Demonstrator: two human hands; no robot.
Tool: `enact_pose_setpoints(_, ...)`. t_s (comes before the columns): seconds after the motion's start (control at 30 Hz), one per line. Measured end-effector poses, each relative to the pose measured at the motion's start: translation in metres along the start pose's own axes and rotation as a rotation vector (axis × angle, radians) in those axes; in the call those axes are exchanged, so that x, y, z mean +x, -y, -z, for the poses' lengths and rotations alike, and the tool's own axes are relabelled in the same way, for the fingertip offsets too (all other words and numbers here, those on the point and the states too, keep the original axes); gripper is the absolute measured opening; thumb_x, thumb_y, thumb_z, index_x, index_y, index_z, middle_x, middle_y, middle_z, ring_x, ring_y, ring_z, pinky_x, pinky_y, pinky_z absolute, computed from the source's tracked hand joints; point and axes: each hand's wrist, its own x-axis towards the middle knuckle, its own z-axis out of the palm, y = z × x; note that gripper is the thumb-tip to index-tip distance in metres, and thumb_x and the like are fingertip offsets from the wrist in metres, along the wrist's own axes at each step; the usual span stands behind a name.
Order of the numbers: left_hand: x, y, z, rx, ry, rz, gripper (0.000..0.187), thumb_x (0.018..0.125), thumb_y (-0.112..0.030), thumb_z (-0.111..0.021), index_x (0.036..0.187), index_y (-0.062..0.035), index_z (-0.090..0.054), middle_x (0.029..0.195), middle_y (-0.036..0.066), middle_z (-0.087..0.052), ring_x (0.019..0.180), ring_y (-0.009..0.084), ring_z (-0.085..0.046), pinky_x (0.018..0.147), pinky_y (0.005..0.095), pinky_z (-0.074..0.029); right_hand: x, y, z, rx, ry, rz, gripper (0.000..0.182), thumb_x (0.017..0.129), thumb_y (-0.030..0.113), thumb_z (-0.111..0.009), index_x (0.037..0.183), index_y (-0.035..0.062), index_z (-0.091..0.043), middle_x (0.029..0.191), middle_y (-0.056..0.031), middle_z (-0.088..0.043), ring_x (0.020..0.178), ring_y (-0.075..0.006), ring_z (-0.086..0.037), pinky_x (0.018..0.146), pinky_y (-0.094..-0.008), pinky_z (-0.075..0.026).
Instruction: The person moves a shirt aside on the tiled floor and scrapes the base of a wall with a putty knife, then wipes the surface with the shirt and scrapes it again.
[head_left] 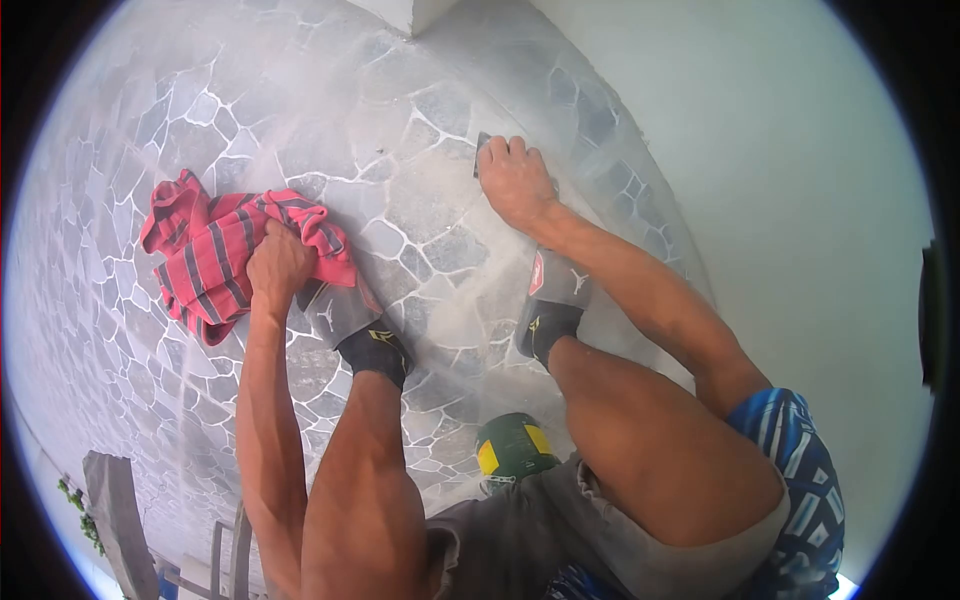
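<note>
My left hand [278, 264] is closed on a red cloth [215, 265] with dark stripes, which lies bunched on the stone-patterned floor [390, 240]. Farther forward and to the right, my right hand [517, 180] presses down on a dark, flat-edged block [482, 155]. Only a small edge of that block shows past my fingers; the rest is hidden under my palm. Pale dust covers the floor around it. My left slipper [335, 315] is beside the cloth, and my right slipper [560, 278] is just behind my right hand.
A green bucket [515, 440] with yellow patches stands between my legs. A pale wall [790, 200] rises along the right side, and a white corner [405, 15] juts in at the top. At lower left are a grey post [120, 520] and a green plant [80, 510].
</note>
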Motion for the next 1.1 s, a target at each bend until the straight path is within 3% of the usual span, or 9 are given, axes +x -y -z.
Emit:
enact_pose_setpoints(0.1, 0.0, -0.002, 0.0, -0.009, 0.0, 0.001, 0.049, 0.088, -0.04, -0.054, 0.097, 0.0073, -0.045, 0.083, 0.03, -0.067, 0.082, 0.0471, -0.068, 0.073, 0.0514, -0.055, 0.022, -0.023, -0.009, 0.075, 0.063, -0.139, 0.016, 0.074, 0.009, -0.064, 0.088, 0.0015, -0.062, 0.086, -0.0113, -0.057, 0.078, -0.0249, -0.059, 0.058, -0.0367, -0.051)
enact_pose_setpoints(0.23, 0.002, 0.0, -0.002, -0.011, 0.005, 0.015, 0.048, 0.088, -0.04, -0.054, 0.095, 0.0071, -0.047, 0.085, 0.031, -0.067, 0.082, 0.047, -0.068, 0.074, 0.0518, -0.055, -0.007, 0.009, 0.006, 0.086, 0.165, 0.074, 0.014, 0.076, 0.009, -0.063, 0.088, 0.0018, -0.061, 0.088, -0.0129, -0.059, 0.079, -0.0268, -0.06, 0.06, -0.0363, -0.054)
enact_pose_setpoints(0.37, 0.001, -0.002, 0.002, -0.023, 0.045, 0.029, 0.048, 0.086, -0.038, -0.055, 0.098, 0.0083, -0.046, 0.089, 0.033, -0.067, 0.087, 0.0473, -0.068, 0.077, 0.0515, -0.055, 0.035, -0.026, -0.008, 0.129, 0.111, -0.16, 0.012, 0.078, 0.005, -0.06, 0.09, 0.0019, -0.061, 0.088, -0.0132, -0.058, 0.08, -0.0282, -0.06, 0.062, -0.0377, -0.054)
enact_pose_setpoints(0.53, 0.001, -0.006, 0.008, -0.034, 0.04, 0.044, 0.05, 0.086, -0.037, -0.056, 0.1, 0.0094, -0.046, 0.09, 0.034, -0.067, 0.089, 0.0478, -0.067, 0.079, 0.0518, -0.054, 0.005, 0.002, 0.001, 0.142, 0.126, -0.007, 0.024, 0.08, 0.009, -0.061, 0.101, -0.0015, -0.061, 0.095, -0.0145, -0.062, 0.085, -0.0268, -0.061, 0.067, -0.0358, -0.053)
enact_pose_setpoints(0.63, 0.0, -0.007, 0.009, -0.04, 0.055, 0.06, 0.051, 0.085, -0.038, -0.056, 0.101, 0.0095, -0.046, 0.091, 0.034, -0.067, 0.089, 0.0478, -0.067, 0.079, 0.0517, -0.054, 0.003, 0.01, 0.0, 0.1, 0.023, 0.016, 0.018, 0.078, 0.007, -0.062, 0.093, -0.001, -0.058, 0.089, -0.0153, -0.058, 0.081, -0.0283, -0.06, 0.062, -0.0377, -0.054)
enact_pose_setpoints(0.73, -0.002, -0.007, 0.009, -0.028, 0.058, 0.059, 0.05, 0.085, -0.038, -0.057, 0.1, 0.0089, -0.046, 0.09, 0.033, -0.067, 0.089, 0.0478, -0.067, 0.079, 0.0517, -0.054, 0.046, -0.014, -0.006, 0.161, 0.094, -0.189, 0.021, 0.079, 0.008, -0.062, 0.097, -0.003, -0.063, 0.094, -0.0155, -0.061, 0.086, -0.0277, -0.061, 0.064, -0.0375, -0.055)
enact_pose_setpoints(0.87, 0.001, -0.005, 0.006, -0.02, 0.023, 0.033, 0.049, 0.086, -0.039, -0.056, 0.098, 0.0078, -0.046, 0.089, 0.033, -0.067, 0.087, 0.0471, -0.067, 0.078, 0.0515, -0.055, 0.028, 0.007, 0.004, 0.113, 0.137, 0.069, 0.015, 0.078, 0.006, -0.064, 0.091, -0.0017, -0.063, 0.093, -0.0158, -0.061, 0.083, -0.028, -0.062, 0.062, -0.0379, -0.056)
enact_pose_setpoints(1.0, -0.003, -0.003, 0.004, -0.023, 0.039, 0.029, 0.049, 0.087, -0.04, -0.055, 0.098, 0.0074, -0.046, 0.087, 0.032, -0.067, 0.086, 0.0459, -0.068, 0.076, 0.0514, -0.055, 0.058, -0.028, -0.012, 0.121, 0.038, -0.121, 0.016, 0.072, 0.006, -0.066, 0.086, -0.001, -0.062, 0.088, -0.0158, -0.06, 0.079, -0.0269, -0.062, 0.056, -0.0347, -0.056)
enact_pose_setpoints(1.1, -0.001, -0.002, 0.003, -0.021, 0.041, 0.013, 0.049, 0.087, -0.039, -0.054, 0.098, 0.0077, -0.046, 0.087, 0.032, -0.067, 0.086, 0.0464, -0.068, 0.077, 0.0514, -0.055, 0.046, -0.009, -0.011, 0.056, 0.072, 0.006, 0.015, 0.074, 0.005, -0.064, 0.088, -0.0007, -0.062, 0.089, -0.0153, -0.061, 0.081, -0.0273, -0.063, 0.057, -0.0356, -0.056)
